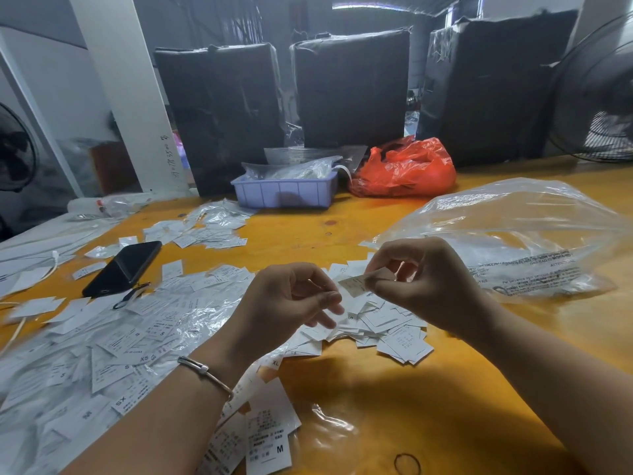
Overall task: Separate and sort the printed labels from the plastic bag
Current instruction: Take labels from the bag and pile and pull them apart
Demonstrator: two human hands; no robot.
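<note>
At frame centre, the right hand (424,279) pinches one label (352,285); the left hand (291,299), loosely curled, holds nothing above the surface (376,389).

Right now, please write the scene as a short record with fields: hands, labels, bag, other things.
right hand: right hand pinches one label above the pile
left hand: left hand holds nothing, fingers loosely curled
loose labels: small pile under the hands; wider spread to the left
bag: clear plastic bag lies on the right of the yellow table
other: black phone, purple tray, red bag
</note>
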